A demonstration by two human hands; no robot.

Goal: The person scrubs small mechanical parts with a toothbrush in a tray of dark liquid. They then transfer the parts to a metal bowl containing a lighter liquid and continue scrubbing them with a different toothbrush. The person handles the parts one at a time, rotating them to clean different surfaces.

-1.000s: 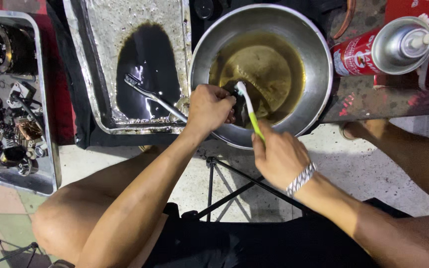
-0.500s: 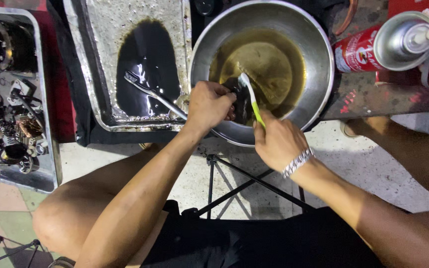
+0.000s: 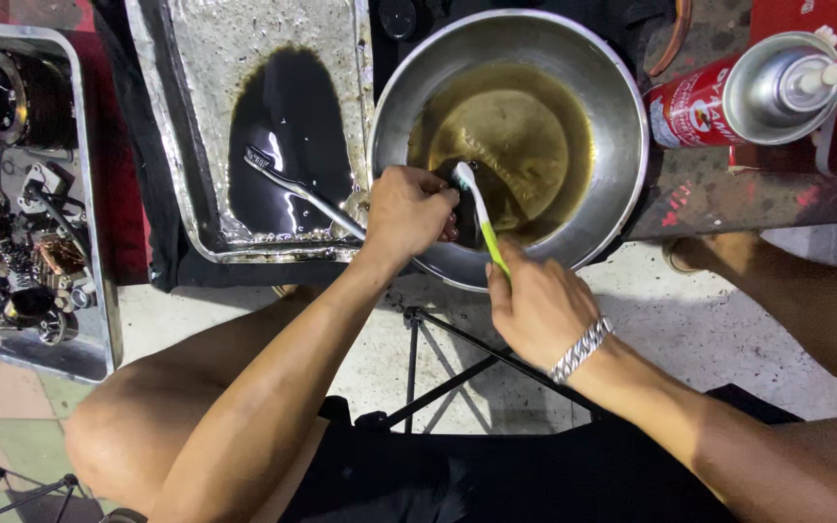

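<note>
Bright overhead light is glaring off the steel bowl (image 3: 622, 107) rim beyond the grip; black oil in the tray (image 3: 157, 116) is glinting; focus is staying sharp throughout.

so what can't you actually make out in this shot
- Dark part in the left hand: head view, fingers and murky liquid in the steel bowl hide its shape.
- Toothbrush handle end: buried in the right hand.
- Small parts in the left tray: too small and jumbled, tray cut by the frame edge.
- Spray can: base hidden behind the bowl's rim.
- Second brush: handle end passes under the left hand.
</note>
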